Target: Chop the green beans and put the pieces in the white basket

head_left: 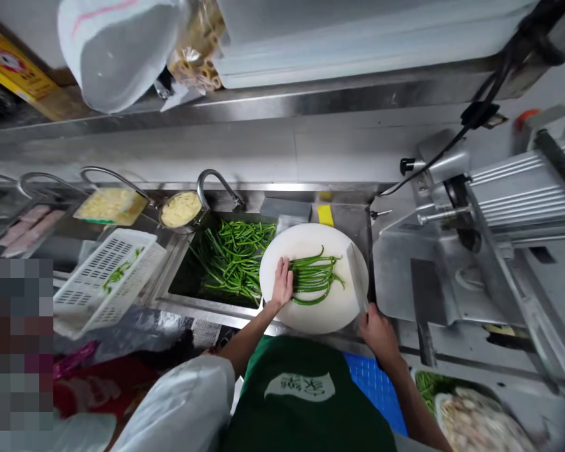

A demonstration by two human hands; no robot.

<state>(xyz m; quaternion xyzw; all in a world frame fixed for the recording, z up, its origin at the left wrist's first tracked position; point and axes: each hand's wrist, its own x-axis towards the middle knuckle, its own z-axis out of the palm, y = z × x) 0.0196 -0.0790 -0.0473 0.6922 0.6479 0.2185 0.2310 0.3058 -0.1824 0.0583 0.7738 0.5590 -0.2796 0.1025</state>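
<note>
A bunch of long green beans (313,275) lies side by side on a round white cutting board (329,319). My left hand (282,282) rests over the left ends of the bunch, fingers close together and closed on them; what lies under the palm is hidden. At the board's right side, my right hand (375,326) is wrapped round the handle of a cleaver (356,279). Its broad blade stands over the board, just right of the bean tips and apart from most of them.
Left of the board, a sink (183,298) holds many loose green beans below a curved faucet (211,179). A white plastic basket (101,276) and a pot of pale slices (181,209) stand further left. A metal slicing machine (489,207) occupies the right.
</note>
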